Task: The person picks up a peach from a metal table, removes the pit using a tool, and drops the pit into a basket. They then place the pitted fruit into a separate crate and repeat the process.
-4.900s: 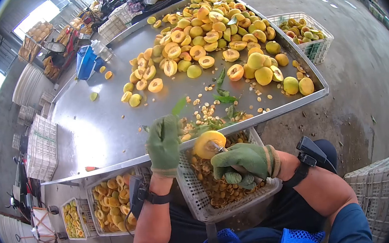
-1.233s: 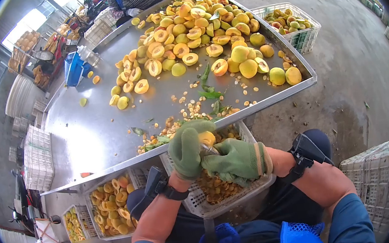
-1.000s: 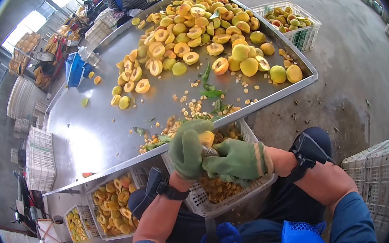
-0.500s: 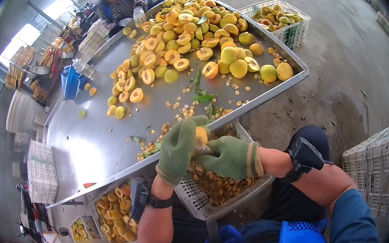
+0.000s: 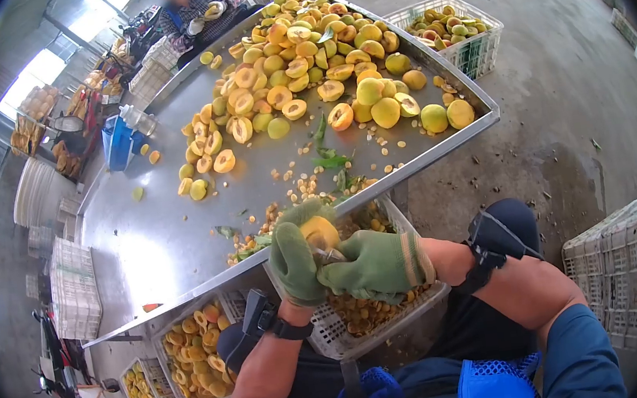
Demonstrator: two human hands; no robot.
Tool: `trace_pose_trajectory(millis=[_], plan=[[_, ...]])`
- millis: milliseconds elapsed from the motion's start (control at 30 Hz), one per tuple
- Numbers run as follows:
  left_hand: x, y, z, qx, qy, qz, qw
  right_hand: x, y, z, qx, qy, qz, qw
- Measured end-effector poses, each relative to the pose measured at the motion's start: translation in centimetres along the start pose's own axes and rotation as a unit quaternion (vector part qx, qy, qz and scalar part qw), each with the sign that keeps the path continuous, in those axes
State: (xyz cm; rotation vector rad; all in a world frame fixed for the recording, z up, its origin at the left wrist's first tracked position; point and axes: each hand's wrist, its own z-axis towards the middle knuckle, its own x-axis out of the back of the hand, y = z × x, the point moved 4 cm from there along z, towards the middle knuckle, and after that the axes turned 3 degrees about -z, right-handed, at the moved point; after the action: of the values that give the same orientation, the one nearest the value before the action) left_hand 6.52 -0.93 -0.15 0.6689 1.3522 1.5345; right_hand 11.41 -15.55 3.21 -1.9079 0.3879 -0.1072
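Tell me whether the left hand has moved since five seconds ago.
Yes. The left hand has shifted right, from outside the left wall of the white crate to above it, where it now grips the peach beside the right hand.

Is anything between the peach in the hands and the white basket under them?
Nothing visible. The left hand grips the peach, the right hand holds a tool against it, both directly over the open basket of pits.

One head-worn fisheye view, looking forward and down, close over the hands (image 5: 377, 263), steel table (image 5: 163, 217) stretching away beyond
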Motion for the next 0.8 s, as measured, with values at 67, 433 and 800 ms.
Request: trace_pose_trajectory(millis=[67, 433, 800], plan=[[-0.3, -0.1, 0.2, 0.036, -0.037, -0.012, 0.999, 0.3, 0.8, 0.7, 0.003, 0.010, -0.041, 0.999], [0.5, 0.1, 0.6, 0.026, -0.143, 0.044, 0.988, 0.4, 1.2, -0.1, -0.066, -0.068, 0.046, 0.994], [1.3, 1.6, 0.8, -0.233, -0.211, 0.271, 0.910, -0.3, 3.6, 1.3, -0.009, -0.189, 0.141, 0.972]])
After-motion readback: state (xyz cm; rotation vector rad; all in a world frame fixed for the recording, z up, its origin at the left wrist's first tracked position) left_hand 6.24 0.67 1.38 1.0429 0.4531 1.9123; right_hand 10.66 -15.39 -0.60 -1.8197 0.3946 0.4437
